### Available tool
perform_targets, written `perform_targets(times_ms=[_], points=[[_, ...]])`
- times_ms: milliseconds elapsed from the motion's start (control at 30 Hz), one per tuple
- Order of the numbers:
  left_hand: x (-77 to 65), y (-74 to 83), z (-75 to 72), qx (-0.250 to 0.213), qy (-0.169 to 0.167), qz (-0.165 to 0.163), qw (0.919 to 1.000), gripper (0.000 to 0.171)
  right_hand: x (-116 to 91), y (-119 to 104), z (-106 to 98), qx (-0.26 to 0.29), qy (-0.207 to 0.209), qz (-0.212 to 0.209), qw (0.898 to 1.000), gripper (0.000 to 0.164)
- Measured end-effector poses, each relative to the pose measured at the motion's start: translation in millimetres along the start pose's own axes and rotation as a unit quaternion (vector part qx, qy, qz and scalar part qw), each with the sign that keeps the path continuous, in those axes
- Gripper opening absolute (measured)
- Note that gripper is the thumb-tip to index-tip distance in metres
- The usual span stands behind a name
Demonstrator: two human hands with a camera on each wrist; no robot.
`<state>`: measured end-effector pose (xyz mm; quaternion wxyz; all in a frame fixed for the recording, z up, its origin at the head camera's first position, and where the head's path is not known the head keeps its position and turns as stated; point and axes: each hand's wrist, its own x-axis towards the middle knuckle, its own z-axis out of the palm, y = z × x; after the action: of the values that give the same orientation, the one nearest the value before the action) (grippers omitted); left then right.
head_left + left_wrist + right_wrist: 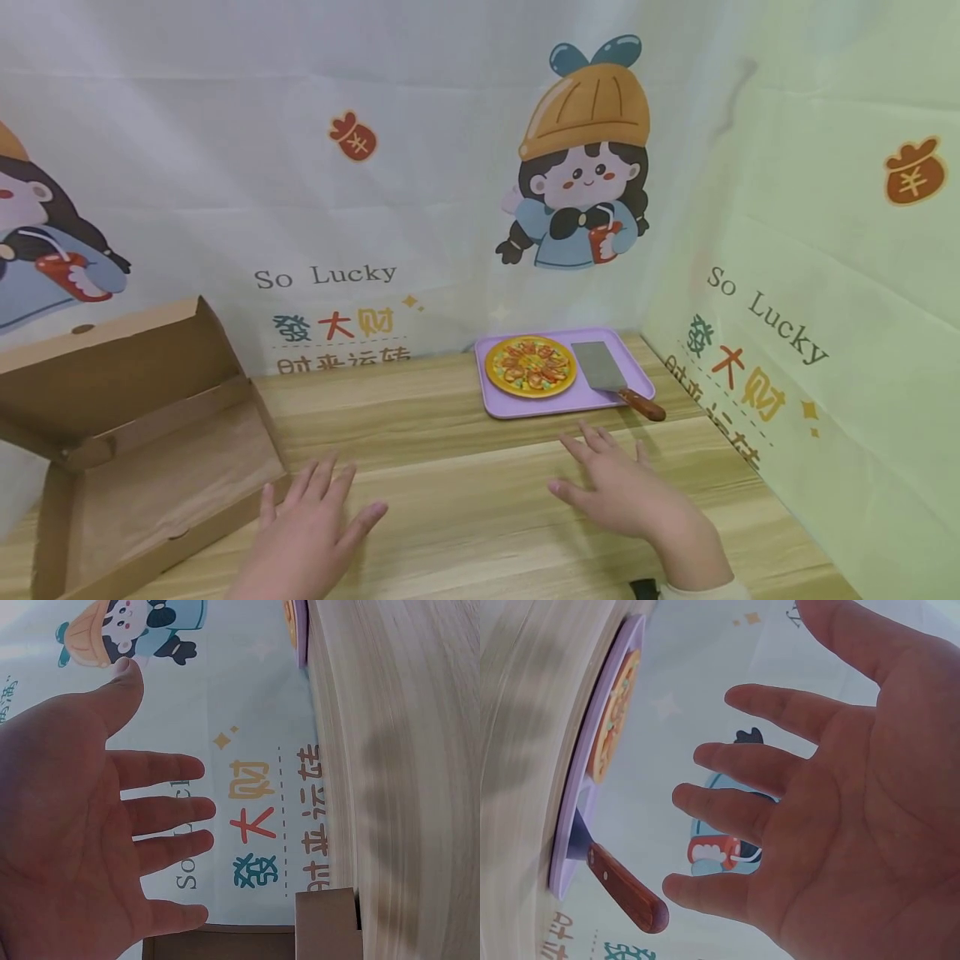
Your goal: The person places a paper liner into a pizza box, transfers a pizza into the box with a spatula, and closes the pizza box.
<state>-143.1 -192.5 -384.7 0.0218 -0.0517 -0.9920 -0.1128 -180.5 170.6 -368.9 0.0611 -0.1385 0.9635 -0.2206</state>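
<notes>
My left hand (pixel 306 533), fingers spread, hovers over the table near the right front corner of an open cardboard pizza box (pixel 165 483). Its palm shows bare in the left wrist view. My right hand (pixel 618 492), also with spread fingers and nothing in it, is just in front of a purple tray (pixel 517 406). On that tray lie a round toy-like pizza (pixel 531 367) and, to its right, a flat metal spatula (pixel 598 365). The spatula's wooden handle (pixel 628 888) sticks out over the tray's front right edge, apart from my fingers.
Printed cloth (pixel 435 167) hangs behind the wooden table (pixel 420 500) and along its right side. The box lid stands raised at the back left, leaning toward the cloth. A small dark object (pixel 642 589) shows beside my right sleeve.
</notes>
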Motion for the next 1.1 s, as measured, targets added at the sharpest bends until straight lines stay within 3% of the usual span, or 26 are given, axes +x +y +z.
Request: perform_targets(times_ms=[500, 833, 1100], points=[[-1.6, -1.7, 0.2, -0.011, -0.010, -0.002, 0.9999, 0.086, -2, 2, -4, 0.000, -0.003, 0.007, 1.000, 0.076], [0.4, -3.5, -0.9, -0.016, -0.020, -0.003, 0.9997, 0.082, 7, 7, -19, -0.037, 0.028, -0.016, 0.999, 0.073], [1.8, -9.6, -0.5, -0.004, -0.017, 0.003, 0.9998, 0.077, 19, 15, -35, -0.099, 0.060, -0.013, 0.993, 0.070]])
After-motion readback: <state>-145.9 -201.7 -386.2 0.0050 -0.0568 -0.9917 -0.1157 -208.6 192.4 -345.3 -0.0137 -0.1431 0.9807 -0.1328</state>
